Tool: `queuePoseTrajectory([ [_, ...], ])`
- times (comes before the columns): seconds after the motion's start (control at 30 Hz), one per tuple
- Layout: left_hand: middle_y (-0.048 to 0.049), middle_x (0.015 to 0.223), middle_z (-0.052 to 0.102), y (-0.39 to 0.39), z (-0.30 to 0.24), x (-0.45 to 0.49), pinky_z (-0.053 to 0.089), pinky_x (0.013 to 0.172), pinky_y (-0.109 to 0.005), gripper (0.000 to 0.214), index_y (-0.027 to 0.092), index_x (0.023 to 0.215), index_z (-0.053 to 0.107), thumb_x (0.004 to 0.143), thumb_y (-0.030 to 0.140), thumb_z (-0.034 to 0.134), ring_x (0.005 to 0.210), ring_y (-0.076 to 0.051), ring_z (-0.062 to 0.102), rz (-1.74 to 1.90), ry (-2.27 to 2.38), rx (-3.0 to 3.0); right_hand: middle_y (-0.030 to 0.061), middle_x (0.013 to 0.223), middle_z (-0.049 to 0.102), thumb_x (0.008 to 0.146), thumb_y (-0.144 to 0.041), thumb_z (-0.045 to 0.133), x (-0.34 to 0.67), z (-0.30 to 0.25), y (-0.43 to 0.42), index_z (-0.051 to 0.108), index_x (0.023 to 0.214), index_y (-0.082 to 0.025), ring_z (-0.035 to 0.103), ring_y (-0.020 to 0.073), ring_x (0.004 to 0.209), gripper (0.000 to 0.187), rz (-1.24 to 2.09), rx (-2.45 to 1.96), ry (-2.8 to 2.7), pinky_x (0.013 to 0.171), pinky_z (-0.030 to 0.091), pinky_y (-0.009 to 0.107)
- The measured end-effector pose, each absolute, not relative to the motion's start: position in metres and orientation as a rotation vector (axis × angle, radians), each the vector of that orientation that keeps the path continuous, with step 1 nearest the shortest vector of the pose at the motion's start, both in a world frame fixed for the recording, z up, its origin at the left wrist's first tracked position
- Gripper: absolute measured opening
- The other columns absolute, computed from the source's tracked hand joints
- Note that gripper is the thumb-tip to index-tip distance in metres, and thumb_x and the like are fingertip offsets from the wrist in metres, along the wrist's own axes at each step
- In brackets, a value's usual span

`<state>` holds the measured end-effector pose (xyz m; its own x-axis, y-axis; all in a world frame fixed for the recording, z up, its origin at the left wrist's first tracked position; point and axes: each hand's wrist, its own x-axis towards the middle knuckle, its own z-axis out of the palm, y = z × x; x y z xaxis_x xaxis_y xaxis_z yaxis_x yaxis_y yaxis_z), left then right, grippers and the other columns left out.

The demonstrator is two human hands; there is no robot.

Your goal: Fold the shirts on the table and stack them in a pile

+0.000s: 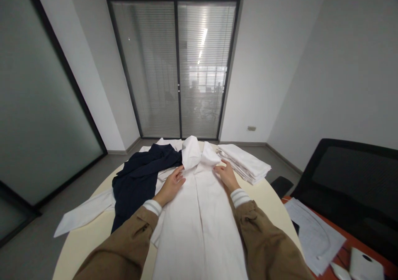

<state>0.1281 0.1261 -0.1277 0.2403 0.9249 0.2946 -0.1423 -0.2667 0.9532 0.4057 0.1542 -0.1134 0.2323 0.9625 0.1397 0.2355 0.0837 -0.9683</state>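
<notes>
Left hand [169, 184] and right hand [226, 176] rest on a white shirt [199, 226], fingers [217, 169] open; a folded white stack [244, 163] lies beyond, a navy garment [137, 180] still rumpled.

light: soft, even, indoor | glare: bright streak on glass door [202, 43] | edges: wide-angle bowing | focus: sharp

We log one white long-sleeved garment [199, 226] lying flat beneath the fingers [178, 173], collar [191, 152] bunched up just beyond them.
</notes>
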Motion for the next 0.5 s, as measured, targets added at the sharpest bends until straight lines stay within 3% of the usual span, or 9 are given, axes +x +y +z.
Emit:
queuePoseTrajectory([
  [0.07, -0.017, 0.153, 0.042, 0.126, -0.127, 0.129, 0.029, 0.117, -0.044, 0.071, 0.019, 0.14, 0.05, 0.076, 0.039, 0.076, 0.138, -0.029, 0.044, 1.261, 0.793, 1.445, 0.0037, 0.078, 0.072, 0.072, -0.035, 0.069, 0.403, -0.106, 0.154, 0.057, 0.121, -0.016, 0.065, 0.0197, 0.069, 0.054, 0.979, -1.325, -1.125, 0.064, 0.05, 0.029],
  [0.13, -0.017, 0.151, 0.044, 0.125, -0.125, 0.13, 0.03, 0.116, -0.042, 0.072, 0.018, 0.139, 0.05, 0.077, 0.041, 0.076, 0.137, -0.028, 0.045, 1.257, 0.81, 1.442, 0.0038, 0.078, 0.073, 0.074, -0.04, 0.069, 0.399, -0.099, 0.152, 0.061, 0.11, -0.017, 0.066, 0.0189, 0.068, 0.043, 1.092, -1.269, -1.107, 0.062, 0.05, 0.028],
  [0.23, -0.017, 0.149, 0.047, 0.123, -0.12, 0.131, 0.032, 0.115, -0.041, 0.073, 0.017, 0.14, 0.049, 0.077, 0.042, 0.075, 0.135, -0.027, 0.048, 1.249, 0.842, 1.431, 0.0063, 0.101, 0.074, 0.077, -0.042, 0.07, 0.393, -0.092, 0.146, 0.061, 0.107, -0.021, 0.07, 0.0194, 0.087, 0.038, 1.246, -1.111, -1.079, 0.071, 0.053, 0.028],
  [0.33, -0.0165, 0.141, 0.056, 0.119, -0.112, 0.133, 0.038, 0.11, -0.041, 0.071, 0.015, 0.139, 0.05, 0.078, 0.041, 0.074, 0.125, -0.026, 0.057, 1.241, 0.857, 1.441, 0.0064, 0.122, 0.069, 0.075, -0.033, 0.072, 0.391, -0.091, 0.142, 0.061, 0.113, -0.025, 0.067, 0.0204, 0.106, 0.04, 1.402, -1.001, -1.01, 0.083, 0.055, 0.03],
  [0.5, -0.0141, 0.128, 0.065, 0.112, -0.101, 0.133, 0.045, 0.102, -0.04, 0.058, 0.014, 0.13, 0.057, 0.08, 0.04, 0.069, 0.115, -0.026, 0.063, 1.281, 0.904, 1.497, 0.0056, 0.123, 0.068, 0.078, -0.028, 0.064, 0.392, -0.091, 0.139, 0.062, 0.109, -0.024, 0.067, 0.021, 0.108, 0.032, 1.512, -0.937, -0.885, 0.092, 0.054, 0.036],
])
